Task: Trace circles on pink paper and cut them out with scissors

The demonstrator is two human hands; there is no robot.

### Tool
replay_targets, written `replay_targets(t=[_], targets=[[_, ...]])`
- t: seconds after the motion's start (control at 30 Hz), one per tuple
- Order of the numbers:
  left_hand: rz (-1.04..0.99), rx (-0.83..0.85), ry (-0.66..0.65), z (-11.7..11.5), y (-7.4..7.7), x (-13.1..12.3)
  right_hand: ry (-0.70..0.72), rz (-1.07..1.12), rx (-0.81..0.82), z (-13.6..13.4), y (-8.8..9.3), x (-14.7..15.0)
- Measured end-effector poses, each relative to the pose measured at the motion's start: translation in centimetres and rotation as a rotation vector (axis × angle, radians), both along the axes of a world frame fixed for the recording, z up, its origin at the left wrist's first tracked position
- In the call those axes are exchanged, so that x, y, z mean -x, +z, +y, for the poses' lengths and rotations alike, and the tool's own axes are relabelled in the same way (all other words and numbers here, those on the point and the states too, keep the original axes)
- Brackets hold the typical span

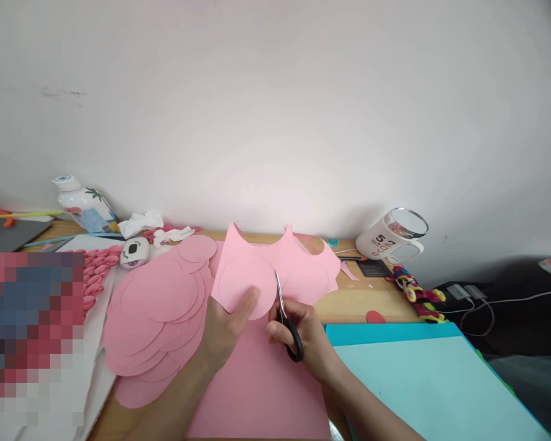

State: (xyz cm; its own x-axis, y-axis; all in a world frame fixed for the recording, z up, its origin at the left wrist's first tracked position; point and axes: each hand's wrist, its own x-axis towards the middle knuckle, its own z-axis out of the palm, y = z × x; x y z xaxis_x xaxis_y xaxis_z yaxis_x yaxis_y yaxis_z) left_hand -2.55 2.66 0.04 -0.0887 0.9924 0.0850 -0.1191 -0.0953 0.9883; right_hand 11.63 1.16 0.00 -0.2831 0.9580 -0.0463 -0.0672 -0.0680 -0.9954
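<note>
My left hand point(232, 321) pinches a sheet of pink paper point(245, 275), thumb on top and the other fingers hidden beneath. Circle outlines are drawn on the sheet, and its far edge has curved notches cut out. Black-handled scissors point(288, 327) are in my right hand point(303, 334), with fingers in the loops. Their blades point away from me and lie at the paper along the right side of one circle. Left of my hands is a heap of cut pink paper circles point(160, 294). A larger pink sheet point(261, 392) lies below both hands.
At the back right stands a white mug point(390, 236), beside a small knitted doll point(417, 294). Light blue sheets point(404, 373) lie at the right. A white bottle point(85, 202), crumpled tissue point(142, 223) and a small white device point(134, 252) sit at the back left. A wall rises behind.
</note>
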Motion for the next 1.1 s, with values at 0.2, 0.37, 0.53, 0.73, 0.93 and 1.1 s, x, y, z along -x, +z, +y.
replay_targets(t=[0.2, 0.37, 0.53, 0.73, 0.93, 1.1], targets=[[0.072, 0.044, 0.039, -0.1, 0.1, 0.0, 0.008, 0.003, 0.014, -0.1, -0.3, 0.2], [0.148, 0.014, 0.074, -0.2, 0.6, -0.3, 0.004, 0.026, 0.021, -0.1, -0.4, 0.2], [0.151, 0.022, -0.008, -0.2, 0.7, -0.3, -0.039, 0.055, 0.025, 0.1, -0.5, 0.0], [0.146, 0.007, -0.075, -0.3, 0.8, -0.2, -0.047, 0.061, -0.013, 0.2, -0.6, -0.1], [0.151, 0.000, -0.079, -0.3, 0.9, -0.1, -0.026, 0.052, -0.023, 0.2, -0.7, -0.2], [0.164, 0.006, -0.048, -0.3, 1.1, -0.2, -0.006, 0.048, -0.030, 0.2, -0.7, -0.2]])
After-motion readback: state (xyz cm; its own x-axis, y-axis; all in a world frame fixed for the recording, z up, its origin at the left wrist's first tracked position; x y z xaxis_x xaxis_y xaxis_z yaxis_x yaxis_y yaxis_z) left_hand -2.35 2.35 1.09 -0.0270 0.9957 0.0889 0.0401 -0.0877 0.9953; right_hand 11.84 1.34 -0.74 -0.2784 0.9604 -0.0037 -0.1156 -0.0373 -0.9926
